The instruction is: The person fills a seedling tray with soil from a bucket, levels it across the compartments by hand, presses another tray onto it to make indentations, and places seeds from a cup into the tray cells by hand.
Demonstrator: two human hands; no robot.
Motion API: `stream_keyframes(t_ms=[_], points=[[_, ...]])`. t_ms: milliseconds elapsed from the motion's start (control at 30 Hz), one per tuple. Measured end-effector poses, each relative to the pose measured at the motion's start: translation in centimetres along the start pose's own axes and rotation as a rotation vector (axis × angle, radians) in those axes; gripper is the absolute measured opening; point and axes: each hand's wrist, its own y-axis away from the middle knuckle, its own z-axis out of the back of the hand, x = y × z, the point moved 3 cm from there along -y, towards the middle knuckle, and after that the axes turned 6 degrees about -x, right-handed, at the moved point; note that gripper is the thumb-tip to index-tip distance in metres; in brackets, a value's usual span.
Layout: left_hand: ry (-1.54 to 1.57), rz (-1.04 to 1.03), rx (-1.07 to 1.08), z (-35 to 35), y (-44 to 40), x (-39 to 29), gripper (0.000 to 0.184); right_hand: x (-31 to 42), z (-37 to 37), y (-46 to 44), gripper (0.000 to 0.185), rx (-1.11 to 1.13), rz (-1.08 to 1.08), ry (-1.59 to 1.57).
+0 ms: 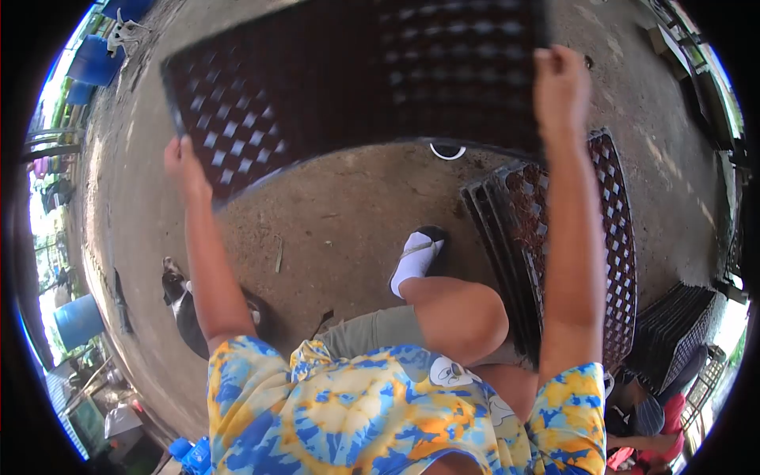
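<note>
- Panel [332, 87] is up off the ground at the far side of my view, spanning left to right. Dark brown, diamond-shaped cutouts at the left end, more openings toward the right, where it blurs. Far edge runs out of frame, near edge looks curved on my feed.
- Left hand [188, 172]: fingers closed on the panel's left edge.
- Right hand [562, 99]: clamped on the panel's right edge. Hands well apart, both arms stretched forward.
- Stack of similar panels [619, 237] on the right, standing on edge, packed face to face. Right forearm crosses in front of part of it.
- Second stack [673, 328] farther right, near side, also dark with cutouts.
- White-rimmed round object [448, 152] peeks out past the panel's near edge; I can't tell what it is.
- Foot in white sock and sandal [417, 257] on the bare ground [332, 222], mid-scene.
- Dog [190, 321] on the ground at left, partly behind the left arm.
- Blue barrel [96, 62] far left.
- Co-worker in red [671, 427] near right.
</note>
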Motion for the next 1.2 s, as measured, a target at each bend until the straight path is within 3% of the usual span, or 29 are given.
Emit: stream_keyframes(t_ms=[100,167,367,667,767,967,1000,1100,1167,1200], points=[[-0.258,-0.061,-0.089,6.0,-2.3,10.2,0.034,3.2,-8.9,6.4,0.017,0.215,-0.175,-0.260],[-0.385,-0.045,-0.088,8.8,-0.6,14.5,0.032,2.1,-13.9,11.1,0.016,0.256,-0.158,-0.330],[-0.584,0.103,0.008,14.5,5.7,26.9,0.026,-3.7,-19.5,21.2,0.016,0.441,-0.137,-0.276],[-0.594,0.456,0.013,15.2,12.7,32.1,0.028,-9.8,-20.8,25.1,0.018,0.688,-0.346,-0.048],[-0.618,0.567,-0.006,13.8,13.9,32.5,0.028,-11.4,-21.2,25.9,0.029,0.778,-0.402,-0.006],[-0.626,0.862,0.091,13.3,12.9,37.6,0.047,-12.9,-20.7,26.5,0.075,1.162,-0.491,0.132],[-0.655,0.915,0.128,13.3,12.6,38.4,0.050,-13.5,-21.3,27.4,0.082,1.153,-0.407,0.088],[-0.656,1.018,0.220,11.5,13.0,39.0,0.049,-13.2,-21.1,29.4,0.080,1.197,-0.287,0.134],[-0.664,1.018,0.248,10.0,14.0,37.3,0.049,-10.2,-19.9,27.1,0.073,1.427,-0.241,0.054],[-0.697,0.998,0.242,9.6,14.7,35.9,0.049,-8.1,-18.7,25.8,0.068,1.435,-0.246,-0.047]])
